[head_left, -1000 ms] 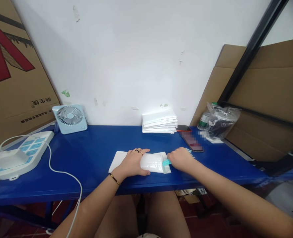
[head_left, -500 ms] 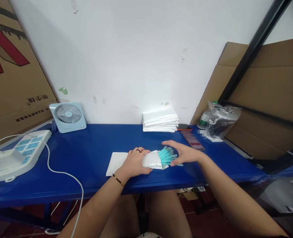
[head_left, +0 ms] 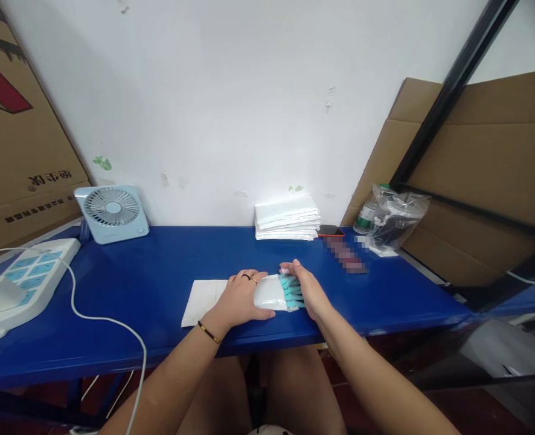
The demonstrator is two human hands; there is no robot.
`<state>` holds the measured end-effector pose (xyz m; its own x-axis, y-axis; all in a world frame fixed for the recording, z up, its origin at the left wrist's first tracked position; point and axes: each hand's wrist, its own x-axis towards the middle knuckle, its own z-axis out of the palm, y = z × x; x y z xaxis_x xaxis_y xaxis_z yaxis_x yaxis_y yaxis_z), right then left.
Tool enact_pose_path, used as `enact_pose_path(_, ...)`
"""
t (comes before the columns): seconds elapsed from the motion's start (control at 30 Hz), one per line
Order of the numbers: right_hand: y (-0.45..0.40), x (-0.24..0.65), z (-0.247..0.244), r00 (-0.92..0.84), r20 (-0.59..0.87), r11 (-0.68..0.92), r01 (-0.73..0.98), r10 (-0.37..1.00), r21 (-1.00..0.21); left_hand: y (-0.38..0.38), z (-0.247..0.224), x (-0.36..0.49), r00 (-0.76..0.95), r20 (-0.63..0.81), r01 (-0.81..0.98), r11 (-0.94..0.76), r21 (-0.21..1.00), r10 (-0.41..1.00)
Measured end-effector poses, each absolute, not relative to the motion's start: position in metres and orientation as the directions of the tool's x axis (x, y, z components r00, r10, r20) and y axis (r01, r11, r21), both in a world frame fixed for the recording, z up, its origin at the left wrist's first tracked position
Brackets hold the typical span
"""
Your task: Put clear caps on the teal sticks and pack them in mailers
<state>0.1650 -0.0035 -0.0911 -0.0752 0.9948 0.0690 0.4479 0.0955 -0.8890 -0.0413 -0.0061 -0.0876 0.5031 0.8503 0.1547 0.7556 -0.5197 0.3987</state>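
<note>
A white padded pouch (head_left: 270, 293) lies flat on the blue table near its front edge. My left hand (head_left: 241, 297) is closed over the pouch, thumb along its near side and fingers across the top. Out of its right end stick several thin teal strips (head_left: 291, 290), slightly fanned, with paler tips. My right hand (head_left: 311, 291) is cupped on edge against their outer ends, palm facing left and fingers stretched along the far side. Its thumb is not clear to see. A flat white sheet or flap (head_left: 198, 300) reaches out left from under my left hand.
A stack of white pouches (head_left: 288, 219) lies against the wall. Right of it are a phone (head_left: 331, 231), a blurred-out flat item (head_left: 345, 255), a bottle (head_left: 366, 217) and a clear bag (head_left: 397, 220). On the left stand a fan (head_left: 112, 211) and a power strip (head_left: 36, 275) with a white cable.
My right hand has moved left against the teal strips, and less of them sticks out of the pouch. My left hand still holds the pouch. The view has shifted slightly right.
</note>
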Motion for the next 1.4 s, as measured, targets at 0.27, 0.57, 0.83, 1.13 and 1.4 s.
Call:
enact_pose_path(0.27,-0.002,0.212,-0.079,-0.58,0.046,0.47,0.609,0.814,-0.639,-0.004,-0.087,-0.043,0.514,0.15,0.754,-0.528,0.39,0.845)
enact_pose_path(0.57,0.037,0.218,-0.074,-0.588,0.129,0.555,0.637,0.799,-0.536,-0.004,-0.088,-0.044,0.521,0.15,0.749,-0.534,0.393,0.841)
enact_pose_path(0.83,0.049,0.236,-0.06,-0.62,-0.042,0.493,0.66,0.783,-0.567,-0.002,-0.091,-0.045,0.53,0.182,0.732,-0.555,0.395,0.828)
enact_pose_path(1.13,-0.003,0.193,-0.099,0.094,0.209,0.181,0.237,0.973,-0.954,-0.002,-0.095,-0.044,0.53,0.219,0.728,-0.573,0.377,0.819)
enact_pose_path(1.4,0.006,0.16,-0.113,0.002,0.193,0.192,0.067,0.981,-0.979,-0.001,-0.097,-0.049,0.559,0.233,0.689,-0.602,0.404,0.796)
